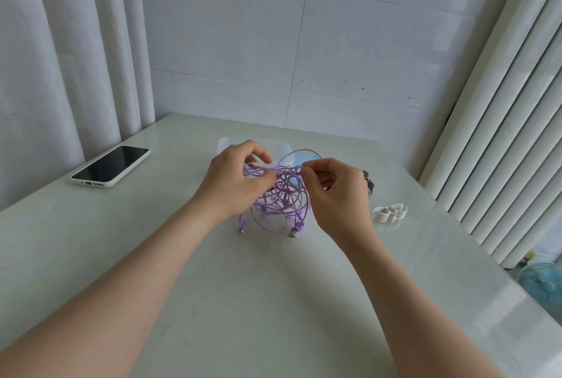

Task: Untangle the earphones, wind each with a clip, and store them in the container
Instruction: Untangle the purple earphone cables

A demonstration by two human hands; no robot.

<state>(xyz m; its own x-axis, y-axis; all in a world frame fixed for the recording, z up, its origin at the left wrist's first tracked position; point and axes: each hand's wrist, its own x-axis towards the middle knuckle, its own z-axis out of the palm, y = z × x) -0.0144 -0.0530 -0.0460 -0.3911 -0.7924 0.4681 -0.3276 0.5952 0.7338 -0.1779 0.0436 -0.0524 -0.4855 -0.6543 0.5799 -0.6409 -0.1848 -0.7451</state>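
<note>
A tangle of purple earphones [284, 195] hangs between my hands just above the table, with earbuds dangling near the surface. My left hand [235, 183] pinches the left side of the bundle, near a pale plug end. My right hand [337, 192] pinches a strand on the tangle's right side between thumb and forefinger. Behind my hands stands a clear plastic container [226, 142], mostly hidden. A white clip [390, 213] lies to the right on the table. A dark grey clip [369, 181] peeks out behind my right hand.
A phone [111, 166] in a white case lies face up at the table's left, near the curtain. A light blue thing [304, 154] sits behind the tangle, partly hidden. The pale table [273, 301] meets a tiled wall; a radiator-like ribbed panel and a small fan [544, 283] stand right.
</note>
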